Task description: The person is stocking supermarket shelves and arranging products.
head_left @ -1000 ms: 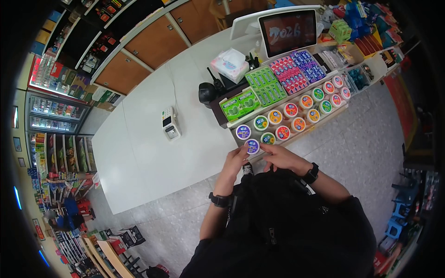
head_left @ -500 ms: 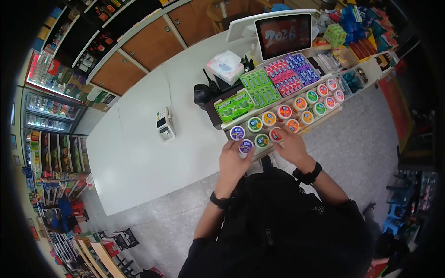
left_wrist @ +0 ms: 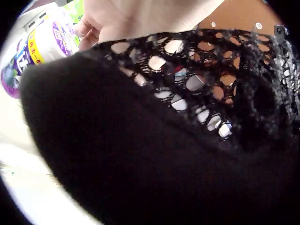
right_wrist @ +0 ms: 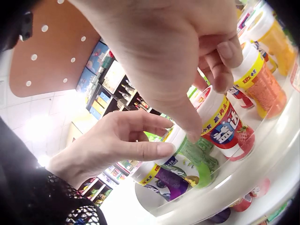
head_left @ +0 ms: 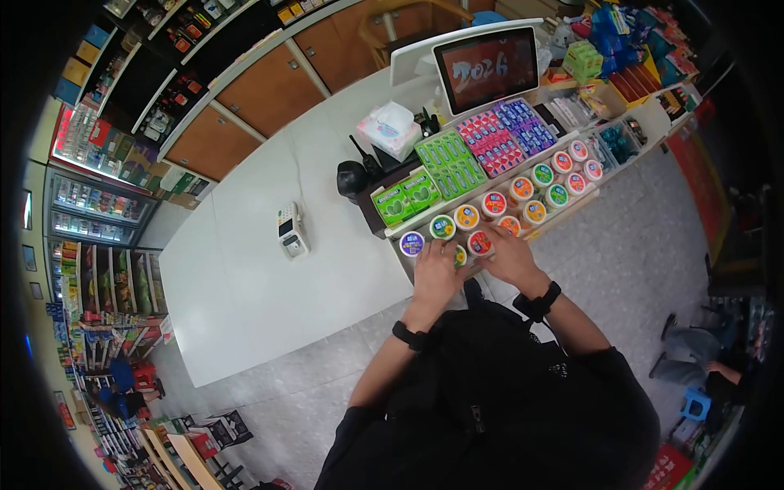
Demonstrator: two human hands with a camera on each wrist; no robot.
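Note:
Lidded jars stand in two rows in a tray (head_left: 555,220) at the counter's edge. My left hand (head_left: 437,279) grips the front green-lidded jar (head_left: 460,256) by its top, thumb and fingers around the lid (right_wrist: 174,137). Beside it, my right hand (head_left: 514,263) holds the red-lidded jar (head_left: 479,242) between thumb and fingers; its strawberry label (right_wrist: 227,129) shows in the right wrist view. A purple jar (right_wrist: 171,183) stands beside the green one, and another purple-lidded jar (head_left: 412,243) is in the back row. A dark sleeve (left_wrist: 117,131) covers much of the left wrist view.
Behind the jars lie green gum boxes (head_left: 406,198), pink packs (head_left: 490,143) and purple packs (head_left: 524,126). A tissue pack (head_left: 389,126), a screen (head_left: 487,69) and a card reader (head_left: 292,231) stand on the white counter (head_left: 237,286). A seated person (head_left: 694,359) is at far right.
My right hand has moved from beside the front purple-lidded jar to the red-lidded one. Then my left hand has left the purple jar and taken hold of the green-lidded jar.

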